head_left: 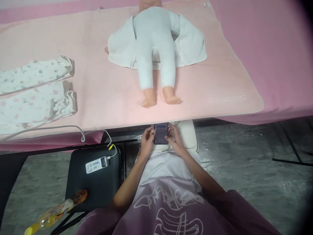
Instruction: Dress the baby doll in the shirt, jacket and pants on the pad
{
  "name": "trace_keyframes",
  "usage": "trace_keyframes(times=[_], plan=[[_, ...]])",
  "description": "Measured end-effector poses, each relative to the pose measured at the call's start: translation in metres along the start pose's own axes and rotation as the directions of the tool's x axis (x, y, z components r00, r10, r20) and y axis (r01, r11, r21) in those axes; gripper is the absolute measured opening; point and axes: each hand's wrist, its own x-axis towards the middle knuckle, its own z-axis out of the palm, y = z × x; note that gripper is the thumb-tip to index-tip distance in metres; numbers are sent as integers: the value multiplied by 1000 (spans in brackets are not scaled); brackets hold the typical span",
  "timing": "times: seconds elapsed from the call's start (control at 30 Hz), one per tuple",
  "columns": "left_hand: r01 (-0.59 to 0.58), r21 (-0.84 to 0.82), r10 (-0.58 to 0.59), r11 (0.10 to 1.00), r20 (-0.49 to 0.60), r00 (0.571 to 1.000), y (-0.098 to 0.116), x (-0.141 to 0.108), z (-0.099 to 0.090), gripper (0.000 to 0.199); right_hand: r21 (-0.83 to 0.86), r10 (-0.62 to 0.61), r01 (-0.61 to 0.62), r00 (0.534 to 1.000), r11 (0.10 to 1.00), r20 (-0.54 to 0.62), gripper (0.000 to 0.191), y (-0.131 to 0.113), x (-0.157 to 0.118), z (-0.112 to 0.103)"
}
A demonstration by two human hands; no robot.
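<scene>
1. Because I'm judging from one head view, grip first: the left hand [147, 137] and right hand [174, 137] are both closed on a dark rectangular smartphone with a lit screen [160, 133], one at each side edge, thumbs forward. Phone is at lower centre, over the lap.
2. Drop risk: both grips look light, mostly fingertips. If the right thumb reaches across the screen and the left fingers slacken, I'd expect it to tip and slide off the lap.
3. Knock risk: the hands sit just below the front edge of the pale pink padded mat [205, 94] in frame. A quick lift could catch that edge.
4. Snag risk, left side: a pale grey cable [60, 128] loops off the mat into a small flat white device with blue print [97, 164] on a square black padded stool [95, 182]. A left elbow swinging out might pull it down.
5. Spill risk, lower left: a clear yellow-capped plastic bottle [57, 210] overlaps the stool edge; can't tell if it stands or leans. Bumping the stool could topple it.
6. Upper centre: a white-clothed baby doll [155, 42], well apart from both hands, lies across a spread white cloth garment [192, 44]. Tugging that cloth would likely shift the doll.
</scene>
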Motion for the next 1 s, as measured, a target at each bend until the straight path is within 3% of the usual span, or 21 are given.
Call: trace_keyframes(times=[0.37,1.0], plan=[[-2,37,2,999,-3,1000,-2,0,0,44,9,24,-24,999,1000,48,71,-6,-1,-6],[25,-6,-24,1000,20,1000,3,-1,-1,44,-32,14,-14,1000,999,-6,83,-1,-2,-1]])
